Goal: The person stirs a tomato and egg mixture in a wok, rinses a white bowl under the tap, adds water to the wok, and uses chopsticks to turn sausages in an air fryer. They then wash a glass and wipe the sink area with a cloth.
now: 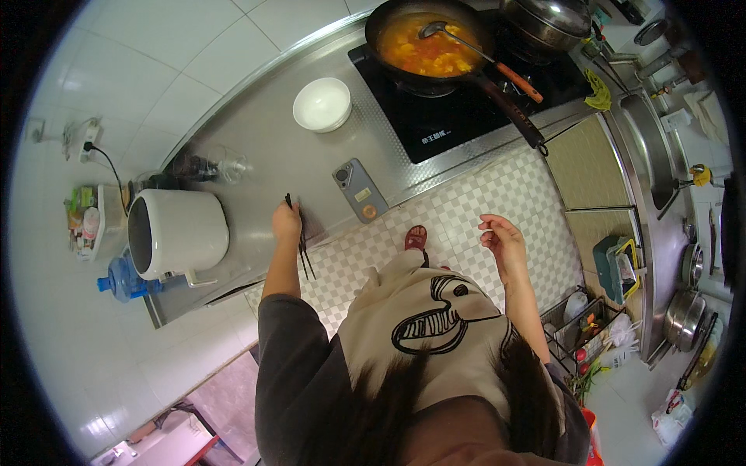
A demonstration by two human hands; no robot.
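My left hand (287,221) grips a pair of dark chopsticks (305,258) over the front edge of the steel counter (265,157), their long ends pointing back towards me. My right hand (501,235) hangs above the tiled floor with its fingers loosely curled and apart, holding nothing. White bowls, seemingly stacked, with an empty top bowl (322,105), stand on the counter. Nearer to me lies a grey smartphone (360,190), back side up. On the black cooktop (415,125) sits a wok (402,73) of orange-red soup (402,43); a ladle with a wooden handle (518,81) rests in it.
A white rice cooker (180,233) stands at the left, beside a blue water jug (125,279). Clear glassware (230,166) is behind it. The wok's handle (513,113) juts past the counter edge. A lidded pot (545,29), a sink (647,151) and a wire rack (562,338) are to the right.
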